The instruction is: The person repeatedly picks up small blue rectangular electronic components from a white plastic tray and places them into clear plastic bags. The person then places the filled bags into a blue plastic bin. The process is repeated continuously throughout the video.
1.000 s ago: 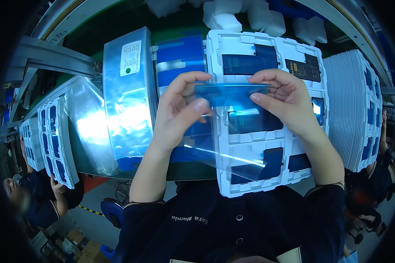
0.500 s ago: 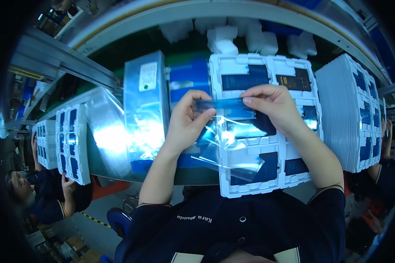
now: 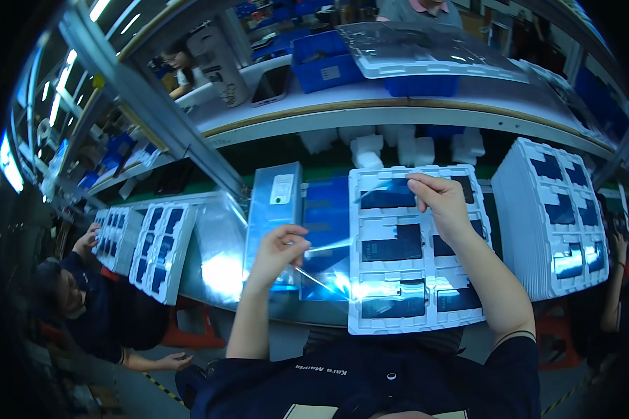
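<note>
Beside the blue sheet, the fingers of my left hand [image 3: 279, 257] are pinched on a clear plastic film [image 3: 330, 246], whose glossy edges trail right toward the tray. Above the far part of a white tray [image 3: 354, 279], my right hand [image 3: 441, 204] has thumb and forefinger closed on a bluish film strip [image 3: 386, 186] that stretches left from the fingertips. Flat dark rectangular pieces [image 3: 393, 246] lie in the tray's compartments. Whether the two films are one sheet I cannot tell.
Left of the tray are a blue sheet [image 3: 326, 202], a film-wrapped box [image 3: 274, 192] and clear sheets [image 3: 220, 241]. A tall tray stack [image 3: 513, 209] stands right. A shelf edge [image 3: 314, 115] crosses beyond. A co-worker [image 3: 84, 293] sits left near more loaded trays [image 3: 162, 244].
My hands have moved apart; the strip that was stretched between them now extends from the right hand. The view has tilted up, showing the shelf and people beyond.
</note>
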{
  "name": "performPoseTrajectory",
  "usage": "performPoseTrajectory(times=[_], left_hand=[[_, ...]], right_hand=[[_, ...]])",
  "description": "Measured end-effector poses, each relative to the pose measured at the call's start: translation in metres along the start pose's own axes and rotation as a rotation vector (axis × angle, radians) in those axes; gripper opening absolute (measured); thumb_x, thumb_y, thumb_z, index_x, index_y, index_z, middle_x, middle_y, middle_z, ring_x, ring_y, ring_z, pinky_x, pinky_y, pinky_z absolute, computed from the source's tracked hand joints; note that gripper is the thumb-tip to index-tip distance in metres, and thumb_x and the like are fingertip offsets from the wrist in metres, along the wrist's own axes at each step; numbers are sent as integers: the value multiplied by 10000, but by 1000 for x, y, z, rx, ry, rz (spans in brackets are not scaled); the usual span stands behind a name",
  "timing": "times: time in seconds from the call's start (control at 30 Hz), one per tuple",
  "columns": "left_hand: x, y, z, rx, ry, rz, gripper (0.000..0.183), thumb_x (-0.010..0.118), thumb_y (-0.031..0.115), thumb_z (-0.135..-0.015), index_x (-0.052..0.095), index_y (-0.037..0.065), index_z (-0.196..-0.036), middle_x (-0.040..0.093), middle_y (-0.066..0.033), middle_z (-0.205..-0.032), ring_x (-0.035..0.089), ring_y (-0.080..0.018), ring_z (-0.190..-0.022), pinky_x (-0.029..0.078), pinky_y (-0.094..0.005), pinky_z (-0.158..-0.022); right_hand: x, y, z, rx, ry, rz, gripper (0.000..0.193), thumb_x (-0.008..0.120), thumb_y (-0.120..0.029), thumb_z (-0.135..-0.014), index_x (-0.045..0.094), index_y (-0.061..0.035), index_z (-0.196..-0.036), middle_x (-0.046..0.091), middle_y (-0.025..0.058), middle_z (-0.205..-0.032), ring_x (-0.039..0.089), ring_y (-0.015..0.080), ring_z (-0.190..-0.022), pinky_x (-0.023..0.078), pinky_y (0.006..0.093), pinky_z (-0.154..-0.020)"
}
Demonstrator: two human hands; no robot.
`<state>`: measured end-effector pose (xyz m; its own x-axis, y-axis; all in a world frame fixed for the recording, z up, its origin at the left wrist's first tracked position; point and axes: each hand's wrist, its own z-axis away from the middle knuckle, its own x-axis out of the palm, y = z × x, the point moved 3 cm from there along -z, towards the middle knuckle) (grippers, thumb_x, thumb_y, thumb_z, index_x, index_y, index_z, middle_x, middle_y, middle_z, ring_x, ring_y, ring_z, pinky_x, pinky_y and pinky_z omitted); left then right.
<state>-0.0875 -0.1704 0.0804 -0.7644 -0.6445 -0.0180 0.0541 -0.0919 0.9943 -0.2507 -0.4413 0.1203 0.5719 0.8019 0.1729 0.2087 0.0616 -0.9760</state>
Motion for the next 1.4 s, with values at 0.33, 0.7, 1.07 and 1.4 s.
performPoseTrajectory(times=[0.33,0.7,1.07,1.4], left_hand=[[-232,-42,24,-171,574,-552,148,634,166,-843,542,64,-899,598,-43,-677,462,-91,-395,333,-233,-351],[-312,-45,8,-336,636,72,145,586,178,-867,519,61,-921,444,9,-606,290,-59,-358,214,-211,-345],[-304,-54,-14,2,756,-1035,272,611,285,-858,558,37,-953,612,-71,-724,586,-191,-604,449,-332,-540],[-261,-55,-7,134,1050,-1426,529,571,318,-853,441,18,-1268,456,-202,-1311,503,-376,-1130,446,-439,-892]], right_hand=[[8,3,4,-144,-136,122,263,732,-76,-750,688,-38,-1006,609,79,-1067,567,134,-923,456,267,-837],[-11,18,-8,16,-10,132,218,711,-142,-791,693,-50,-988,659,45,-916,580,94,-796,446,223,-703],[-12,23,-13,43,-21,178,210,662,-126,-844,663,-43,-1037,644,12,-894,575,57,-757,453,179,-688],[-19,33,-17,67,-50,115,204,646,-101,-859,653,-14,-1043,651,30,-893,591,57,-748,484,176,-680]])
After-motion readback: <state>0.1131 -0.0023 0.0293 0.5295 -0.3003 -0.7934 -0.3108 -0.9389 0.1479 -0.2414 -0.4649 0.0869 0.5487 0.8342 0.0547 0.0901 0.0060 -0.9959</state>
